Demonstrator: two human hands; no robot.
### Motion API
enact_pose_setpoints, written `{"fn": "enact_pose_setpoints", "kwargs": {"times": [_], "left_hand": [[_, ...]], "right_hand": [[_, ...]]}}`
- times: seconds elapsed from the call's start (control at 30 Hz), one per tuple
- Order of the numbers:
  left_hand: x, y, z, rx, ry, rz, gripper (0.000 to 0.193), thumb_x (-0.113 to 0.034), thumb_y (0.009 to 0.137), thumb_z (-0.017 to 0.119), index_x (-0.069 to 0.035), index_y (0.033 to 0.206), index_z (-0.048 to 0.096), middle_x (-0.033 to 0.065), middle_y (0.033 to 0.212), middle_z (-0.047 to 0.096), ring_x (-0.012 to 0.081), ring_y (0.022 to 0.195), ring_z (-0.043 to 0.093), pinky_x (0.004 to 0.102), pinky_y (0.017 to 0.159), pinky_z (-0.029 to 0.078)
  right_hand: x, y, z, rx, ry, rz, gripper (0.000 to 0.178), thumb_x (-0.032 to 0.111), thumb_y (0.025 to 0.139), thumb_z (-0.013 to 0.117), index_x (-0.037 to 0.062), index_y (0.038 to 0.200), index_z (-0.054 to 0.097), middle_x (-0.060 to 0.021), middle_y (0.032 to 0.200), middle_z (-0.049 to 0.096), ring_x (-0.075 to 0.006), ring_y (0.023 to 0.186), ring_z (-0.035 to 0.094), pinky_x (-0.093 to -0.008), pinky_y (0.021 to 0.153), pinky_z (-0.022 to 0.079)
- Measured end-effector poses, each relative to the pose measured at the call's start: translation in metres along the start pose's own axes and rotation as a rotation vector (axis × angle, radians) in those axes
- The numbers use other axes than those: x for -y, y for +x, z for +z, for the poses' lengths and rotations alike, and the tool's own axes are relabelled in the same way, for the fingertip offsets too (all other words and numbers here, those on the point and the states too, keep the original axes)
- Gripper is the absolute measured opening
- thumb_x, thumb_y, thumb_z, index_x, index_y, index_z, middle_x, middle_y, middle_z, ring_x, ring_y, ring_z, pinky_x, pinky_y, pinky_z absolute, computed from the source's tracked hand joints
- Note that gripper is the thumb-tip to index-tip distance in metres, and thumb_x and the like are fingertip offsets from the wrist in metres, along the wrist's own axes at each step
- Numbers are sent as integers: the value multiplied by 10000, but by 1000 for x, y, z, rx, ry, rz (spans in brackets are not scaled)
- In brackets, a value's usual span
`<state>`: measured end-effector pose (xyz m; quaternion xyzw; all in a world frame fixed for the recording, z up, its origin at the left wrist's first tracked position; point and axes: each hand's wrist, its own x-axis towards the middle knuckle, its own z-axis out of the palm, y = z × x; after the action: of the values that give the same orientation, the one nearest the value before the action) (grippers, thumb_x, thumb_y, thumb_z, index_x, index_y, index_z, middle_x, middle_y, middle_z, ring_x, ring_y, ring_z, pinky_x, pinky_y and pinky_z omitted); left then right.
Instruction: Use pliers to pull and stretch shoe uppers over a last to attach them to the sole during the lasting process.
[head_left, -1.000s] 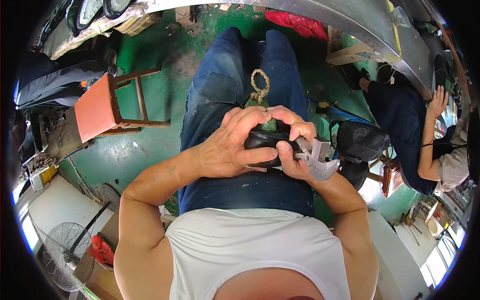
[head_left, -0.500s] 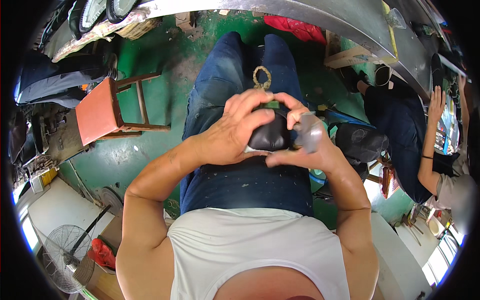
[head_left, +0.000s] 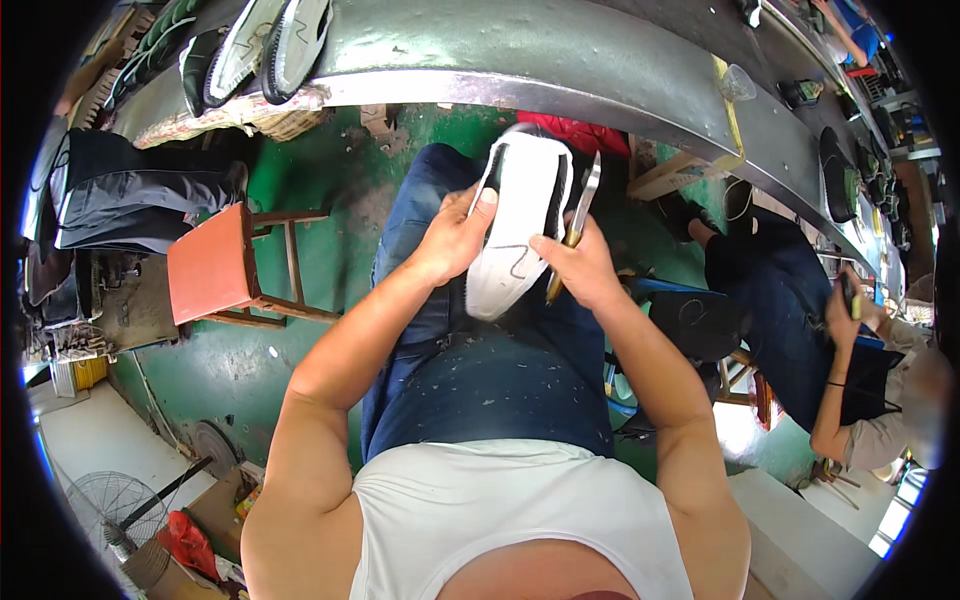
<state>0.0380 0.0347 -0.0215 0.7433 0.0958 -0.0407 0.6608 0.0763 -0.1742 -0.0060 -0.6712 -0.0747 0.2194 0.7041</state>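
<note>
White-soled shoe [head_left: 525, 200] partly hides the left hand [head_left: 452, 238] and right hand [head_left: 585, 265], both seemingly pinching it.

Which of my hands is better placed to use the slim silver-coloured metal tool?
Probably your right hand: it holds that metal tool, while your left hand grips the left edge of the long shoe with a white underside.
</note>
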Motion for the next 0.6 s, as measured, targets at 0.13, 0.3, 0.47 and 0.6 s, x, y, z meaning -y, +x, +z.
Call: {"fn": "enact_pose_setpoints", "kwargs": {"times": [0.13,0.3,0.47,0.6], "left_hand": [[44,-12,1,21,30,-339,404,-297,1000,522,31,1177,675,140,1008,716,195,911,656,339,820,518],[27,-16,-17,430,-297,-559,457,16,825,534,-14,1271,630,107,1083,708,167,910,708,287,720,573],[10,-20,-23,573,-434,-603,844,50,720,550,-63,1534,354,92,1334,605,189,1156,639,297,921,537],[34,-38,-14,591,-532,-425,912,57,703,573,-36,1561,277,108,1468,481,197,1362,455,352,1163,317]], "right_hand": [[-50,-17,-2,81,-138,245,414,28,751,701,-46,1150,622,-114,1024,697,-198,938,670,-325,866,526],[-49,-14,-26,278,-438,275,499,73,745,720,-34,1221,614,-140,1009,711,-239,910,685,-347,807,531],[4,-67,-56,46,172,507,553,124,911,641,20,1421,454,-80,924,676,-134,759,624,-291,683,506],[17,-90,-60,398,-448,678,501,145,936,628,-25,1388,493,-162,1034,670,-201,925,654,-333,793,511]]}}
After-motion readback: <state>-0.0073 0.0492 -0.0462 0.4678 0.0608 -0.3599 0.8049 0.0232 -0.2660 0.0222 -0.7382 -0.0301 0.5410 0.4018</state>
